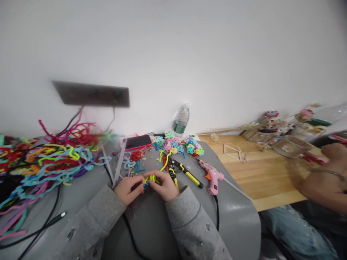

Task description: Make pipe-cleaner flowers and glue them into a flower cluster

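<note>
Both my hands meet over the grey table, pinching a looped yellow-green pipe cleaner (152,178) with a bit of blue at its lower left. My left hand (129,188) grips it from the left, and my right hand (164,186) from the right. A loose yellow-green strand (166,161) rises just beyond my right fingers. Beside that hand lie pliers with yellow and black handles (191,176). Further right rests a pink hot glue gun (214,178) with a glue stick in its back. Small pipe cleaner flowers (176,146) are heaped behind the pliers.
Tangled pipe cleaners (54,162) cover the table's left side, with black cables (51,224) in front. A phone in a red case (137,142) and a water bottle (181,121) stand near the wall. At right, another person's arm (325,180) is over a wooden table (260,177) with sticks.
</note>
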{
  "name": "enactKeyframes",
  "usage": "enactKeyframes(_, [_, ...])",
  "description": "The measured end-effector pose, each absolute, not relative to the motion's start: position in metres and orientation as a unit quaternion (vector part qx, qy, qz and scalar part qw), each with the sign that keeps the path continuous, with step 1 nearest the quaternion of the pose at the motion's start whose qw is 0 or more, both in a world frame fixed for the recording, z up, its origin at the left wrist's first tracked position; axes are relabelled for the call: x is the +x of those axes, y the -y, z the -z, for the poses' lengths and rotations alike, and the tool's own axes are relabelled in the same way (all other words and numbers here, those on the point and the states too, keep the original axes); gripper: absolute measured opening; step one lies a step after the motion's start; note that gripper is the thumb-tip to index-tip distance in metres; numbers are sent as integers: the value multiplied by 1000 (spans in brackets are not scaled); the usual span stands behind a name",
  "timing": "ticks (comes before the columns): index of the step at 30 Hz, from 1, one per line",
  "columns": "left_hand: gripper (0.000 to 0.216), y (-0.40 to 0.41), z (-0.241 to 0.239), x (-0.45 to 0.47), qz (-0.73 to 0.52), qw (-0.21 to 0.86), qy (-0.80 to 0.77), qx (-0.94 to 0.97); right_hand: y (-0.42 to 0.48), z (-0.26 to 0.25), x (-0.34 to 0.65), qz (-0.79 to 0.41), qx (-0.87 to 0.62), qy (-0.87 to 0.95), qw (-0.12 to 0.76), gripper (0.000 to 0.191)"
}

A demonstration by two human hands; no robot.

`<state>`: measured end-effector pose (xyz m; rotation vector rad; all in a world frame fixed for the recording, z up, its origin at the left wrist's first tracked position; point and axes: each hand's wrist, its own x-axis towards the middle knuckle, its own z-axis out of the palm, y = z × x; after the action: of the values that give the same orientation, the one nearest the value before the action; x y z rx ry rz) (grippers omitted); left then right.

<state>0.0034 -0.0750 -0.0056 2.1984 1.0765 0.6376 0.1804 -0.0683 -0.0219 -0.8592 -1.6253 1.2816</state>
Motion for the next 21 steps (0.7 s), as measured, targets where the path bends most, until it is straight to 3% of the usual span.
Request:
enactKeyframes(5, [25,75,3,3,-266,345,-428,792,70,19,182,-478,-330,684,442,23])
enactKeyframes(13, [23,72,-3,-3,-314,299,-492,755,72,15,181,-498,-378,615,481,29])
enactKeyframes(21, [23,62,-3,-24,-491,300,-535,618,67,18,189,-544,-377,504,555,35])
